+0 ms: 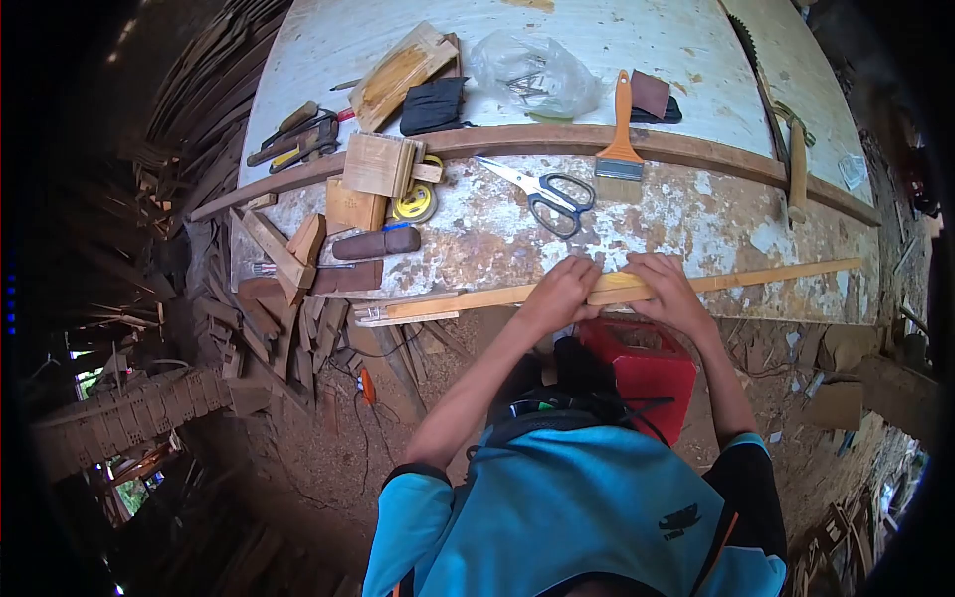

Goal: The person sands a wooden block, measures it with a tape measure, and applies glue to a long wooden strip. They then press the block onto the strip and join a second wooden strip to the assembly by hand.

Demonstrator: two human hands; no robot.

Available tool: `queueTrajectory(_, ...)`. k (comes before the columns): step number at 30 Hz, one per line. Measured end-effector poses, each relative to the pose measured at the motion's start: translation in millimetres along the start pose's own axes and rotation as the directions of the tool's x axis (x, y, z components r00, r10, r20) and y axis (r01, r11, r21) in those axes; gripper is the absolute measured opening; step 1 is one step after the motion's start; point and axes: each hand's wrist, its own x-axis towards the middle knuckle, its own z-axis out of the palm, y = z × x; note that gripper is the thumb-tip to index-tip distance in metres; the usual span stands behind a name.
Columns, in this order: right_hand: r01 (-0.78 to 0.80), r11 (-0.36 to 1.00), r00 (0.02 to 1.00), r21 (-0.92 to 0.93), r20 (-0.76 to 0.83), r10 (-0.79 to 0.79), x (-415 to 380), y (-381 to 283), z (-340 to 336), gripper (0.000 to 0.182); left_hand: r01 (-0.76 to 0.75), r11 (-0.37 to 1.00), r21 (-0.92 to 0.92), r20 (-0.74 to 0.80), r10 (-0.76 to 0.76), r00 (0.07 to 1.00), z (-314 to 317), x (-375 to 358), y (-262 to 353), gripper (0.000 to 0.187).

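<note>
A long thin wooden strip [776,276] lies along the near edge of the worn workbench [477,239]. Near its middle, my left hand [563,294] and my right hand [667,291] are closed on a short yellowish wood piece [619,289] that lies against the strip. The fingers of both hands curl over the far side of the wood, with a small gap between the hands. Beyond them lie open scissors [547,194] and an orange-handled brush [622,129].
A long wooden bar [517,137] crosses the bench. Left of centre are wood blocks [378,164], a yellow tape measure [415,202] and a dark-handled tool [378,243]. A hammer [797,169] rests at the right. Below the bench edge stands a red stool [657,383].
</note>
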Motion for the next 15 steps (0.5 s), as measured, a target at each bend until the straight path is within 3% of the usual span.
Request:
queueTrajectory(9, -0.006, 0.996, 1.0, -0.085, -0.003, 0.006, -2.8, 1.7, 6.9, 0.052, 0.004, 0.996, -0.086, -0.011, -0.005, 1.0, 5.6, -4.1, -3.5, 0.057)
queueTrajectory(15, -0.088, 0.996, 0.996, -0.003, 0.028, 0.088, -0.7, -1.0, 5.0, 0.052, 0.0, 0.995, -0.096, -0.065, -0.007, 0.998, 11.9, -5.9, -7.0, 0.054)
